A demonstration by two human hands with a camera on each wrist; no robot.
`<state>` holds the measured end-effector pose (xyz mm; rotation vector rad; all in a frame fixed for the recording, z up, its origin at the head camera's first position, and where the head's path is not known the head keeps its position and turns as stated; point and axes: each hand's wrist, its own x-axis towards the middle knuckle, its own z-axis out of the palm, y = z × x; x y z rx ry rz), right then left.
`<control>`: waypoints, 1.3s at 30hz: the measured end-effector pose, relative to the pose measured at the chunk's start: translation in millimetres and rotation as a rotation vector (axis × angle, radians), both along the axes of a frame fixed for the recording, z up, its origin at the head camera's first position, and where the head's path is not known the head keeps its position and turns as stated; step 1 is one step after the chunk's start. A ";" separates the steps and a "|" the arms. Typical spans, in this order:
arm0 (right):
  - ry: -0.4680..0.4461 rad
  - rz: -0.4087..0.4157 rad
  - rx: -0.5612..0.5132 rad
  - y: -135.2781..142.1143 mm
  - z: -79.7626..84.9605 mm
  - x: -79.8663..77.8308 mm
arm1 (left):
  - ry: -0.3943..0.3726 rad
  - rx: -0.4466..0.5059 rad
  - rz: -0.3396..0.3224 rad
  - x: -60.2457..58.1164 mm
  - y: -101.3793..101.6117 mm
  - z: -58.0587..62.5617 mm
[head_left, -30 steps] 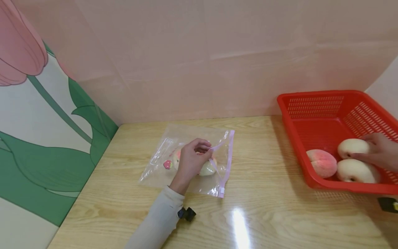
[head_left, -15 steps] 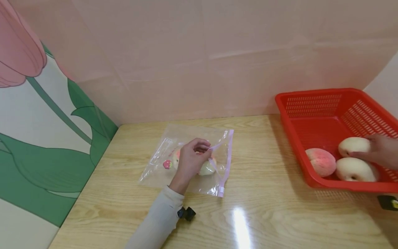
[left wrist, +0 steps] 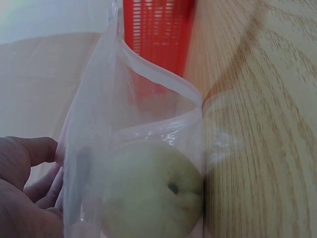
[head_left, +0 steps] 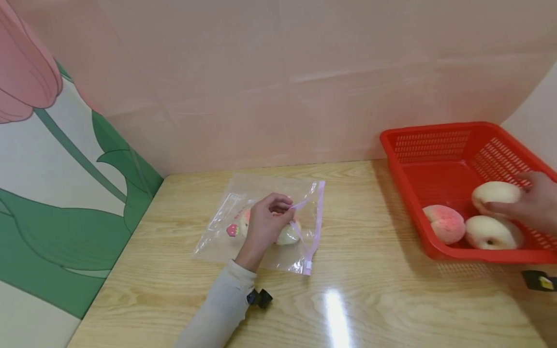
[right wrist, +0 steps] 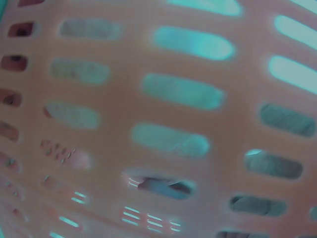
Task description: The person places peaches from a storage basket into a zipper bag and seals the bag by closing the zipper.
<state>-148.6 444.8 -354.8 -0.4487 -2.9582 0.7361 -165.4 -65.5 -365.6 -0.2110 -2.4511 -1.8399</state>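
Observation:
My left hand [head_left: 266,222] pinches the mouth edge of a clear zip bag [head_left: 217,246] with a lilac slider strip, holding the upper layer raised. Peaches lie inside the bag; a pale peach [left wrist: 148,193] shows near its gaping mouth in the left wrist view, beside my left hand [left wrist: 27,183]. Over at the right, my right hand [head_left: 537,203] grips a pale peach [head_left: 496,194] inside the red basket [head_left: 390,159]. Below that peach sits another pale peach [head_left: 491,233], with a pink peach [head_left: 443,223] to its left. Only the slotted basket wall [right wrist: 124,109] fills the right wrist view.
The basket stands on the wooden table [head_left: 361,217], right of the bag. A pink covered wall [head_left: 270,96] runs along the table's back edge, and a flower-painted panel [head_left: 65,232] borders the left. A black device [head_left: 538,280] shows under the basket's front rim.
My right hand has raised the gripped peach slightly and tilted it above the other pale one. The left hand keeps its hold on the bag. The head view has shifted a little.

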 end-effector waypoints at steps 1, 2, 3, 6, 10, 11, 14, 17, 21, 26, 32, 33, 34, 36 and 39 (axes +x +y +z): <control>0.029 0.010 -0.004 -1.2 0.3 0.0 | -0.004 0.002 0.001 -0.2 0.0 -0.1; 0.049 0.010 -0.007 -2.3 0.6 0.0 | -0.004 0.006 0.000 -0.5 0.1 -0.1; 0.071 0.014 -0.003 -3.5 1.6 0.1 | -0.007 0.010 -0.001 -0.6 0.3 -0.1; 0.131 0.017 0.005 -8.0 4.9 0.3 | -0.013 0.010 0.000 -1.0 0.5 -0.1; 0.214 0.016 -0.017 -17.5 10.2 1.2 | -0.015 0.004 0.004 -1.1 0.5 1.1; 0.229 0.015 -0.023 -20.2 11.5 2.0 | -0.011 0.002 0.002 -1.0 0.5 1.2; 0.255 0.017 -0.048 -28.1 16.3 4.0 | -0.012 -0.005 0.005 -0.6 0.0 1.4; 0.258 0.036 -0.061 -34.7 21.1 6.1 | -0.018 -0.013 0.010 -0.6 -0.6 0.5; 0.239 0.060 -0.057 -41.6 26.3 8.2 | -0.030 -0.018 0.014 -0.2 -0.9 0.0; 0.192 0.061 -0.032 -47.1 31.5 10.6 | -0.031 -0.031 0.015 0.1 -0.3 0.5; 0.188 0.088 -0.019 -51.5 35.2 11.6 | -0.025 -0.026 0.010 0.4 -0.1 0.6; 0.187 0.093 -0.015 -52.0 35.5 11.4 | -0.024 -0.025 0.009 0.4 -0.1 0.8; 0.181 0.098 -0.009 -52.4 36.2 11.5 | -0.021 -0.024 0.008 0.3 -0.2 0.9; 0.166 0.106 -0.001 -53.2 37.3 11.4 | -0.018 -0.024 0.008 0.4 0.1 1.7; 0.142 0.127 0.004 -54.7 38.9 11.4 | -0.012 -0.024 0.009 0.6 0.6 2.9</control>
